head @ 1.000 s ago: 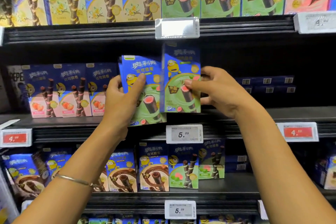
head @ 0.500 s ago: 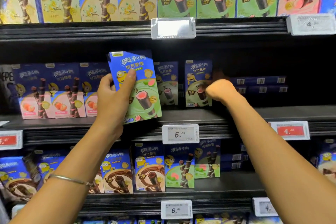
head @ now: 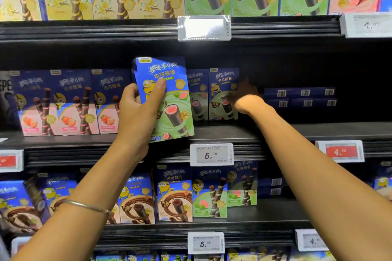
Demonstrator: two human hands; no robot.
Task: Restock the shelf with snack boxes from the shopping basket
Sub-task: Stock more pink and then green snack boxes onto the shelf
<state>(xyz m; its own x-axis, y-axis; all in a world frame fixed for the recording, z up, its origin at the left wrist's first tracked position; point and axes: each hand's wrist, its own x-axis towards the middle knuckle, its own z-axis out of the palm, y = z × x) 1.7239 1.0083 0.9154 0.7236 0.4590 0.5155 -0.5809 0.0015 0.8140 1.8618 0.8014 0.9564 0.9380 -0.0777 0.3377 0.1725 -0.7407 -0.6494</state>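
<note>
My left hand [head: 137, 112] grips a small stack of blue-and-green snack boxes [head: 171, 101], tilted, in front of the middle shelf [head: 297, 131]. My right hand [head: 247, 99] reaches deep into that shelf, its fingers in shadow against the right edge of a matching green snack box [head: 220, 89] that stands upright. Another green box [head: 196, 93] stands just left of it, partly hidden by the stack. No shopping basket is in view.
Strawberry boxes [head: 70, 104] fill the middle shelf's left part. Blue boxes lying flat [head: 301, 97] sit at the back right, with dark free shelf space in front of them. Price tags [head: 212, 154] line the shelf edges. Rows above and below hold more boxes.
My right hand carried its green box into the shelf and stood it beside the other one. My left hand lifted its stack slightly and moved it left.
</note>
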